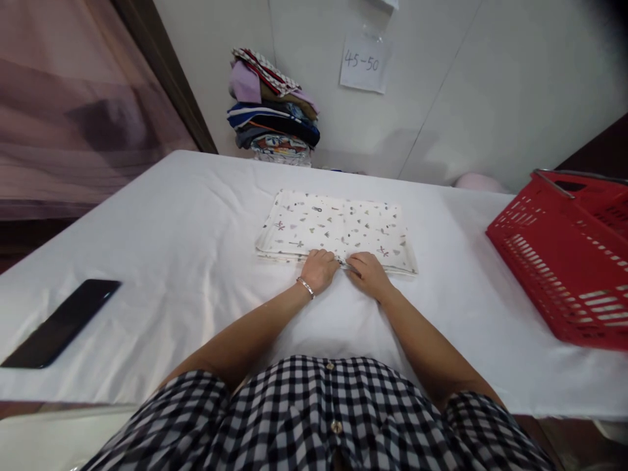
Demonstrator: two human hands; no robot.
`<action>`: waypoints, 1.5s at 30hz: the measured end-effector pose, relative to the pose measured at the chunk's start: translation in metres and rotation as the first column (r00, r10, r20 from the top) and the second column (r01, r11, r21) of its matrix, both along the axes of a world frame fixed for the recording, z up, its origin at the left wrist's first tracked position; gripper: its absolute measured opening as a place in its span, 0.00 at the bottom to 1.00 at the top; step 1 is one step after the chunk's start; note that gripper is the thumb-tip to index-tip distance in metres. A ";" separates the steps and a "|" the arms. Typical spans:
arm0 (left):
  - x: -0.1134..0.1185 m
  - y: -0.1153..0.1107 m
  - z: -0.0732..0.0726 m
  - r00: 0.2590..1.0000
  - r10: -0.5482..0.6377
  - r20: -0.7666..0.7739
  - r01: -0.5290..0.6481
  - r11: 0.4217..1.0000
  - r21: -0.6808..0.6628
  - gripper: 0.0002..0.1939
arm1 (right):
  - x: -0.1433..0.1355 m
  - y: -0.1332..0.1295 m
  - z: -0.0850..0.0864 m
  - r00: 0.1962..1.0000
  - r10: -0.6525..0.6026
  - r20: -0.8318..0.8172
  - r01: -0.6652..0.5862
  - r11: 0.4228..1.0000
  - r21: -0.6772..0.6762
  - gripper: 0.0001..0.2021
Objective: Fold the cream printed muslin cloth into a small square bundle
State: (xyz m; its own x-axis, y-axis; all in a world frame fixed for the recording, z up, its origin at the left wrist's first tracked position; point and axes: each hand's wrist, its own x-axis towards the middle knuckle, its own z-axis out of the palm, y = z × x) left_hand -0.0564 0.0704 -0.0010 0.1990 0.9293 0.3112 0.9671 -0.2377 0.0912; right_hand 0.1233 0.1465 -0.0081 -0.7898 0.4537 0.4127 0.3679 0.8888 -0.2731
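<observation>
A white cloth [338, 226] printed with small plants and figures lies folded into a flat, layered rectangle in front of me. At the middle of its near edge, my left hand [320, 269] has its fingers curled over the layers, thumb toward the centre. Close beside it on the right, my right hand [367, 271] grips the same edge, with the thumb side facing the left hand. A small gap separates the two hands. Parts of the fingertips are hidden by the fabric and the hands themselves. A silver bracelet [306, 288] circles my left wrist.
A white sheet [206, 261] covers the table. On the left lies a black phone-like slab [61, 324]. A red plastic basket [554, 261] stands at the right. Behind the far edge rises a stack of folded clothes [275, 111], near a wall paper [363, 63] reading "45-50".
</observation>
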 end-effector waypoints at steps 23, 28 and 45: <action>-0.023 -0.025 -0.002 0.979 0.166 -0.115 -0.166 0.986 0.013 0.11 | -0.001 0.006 -0.012 0.997 -0.046 -0.055 0.046 0.999 -0.005 0.12; -0.026 -0.031 -0.002 0.985 0.126 -0.119 -0.124 0.992 0.025 0.11 | -0.001 0.001 -0.007 0.999 -0.015 -0.034 0.015 1.000 0.023 0.12; -0.039 -0.041 -0.002 0.959 0.273 -0.075 -0.275 0.961 -0.023 0.13 | -0.042 -0.014 -0.006 0.994 0.011 0.113 -0.030 0.984 0.175 0.14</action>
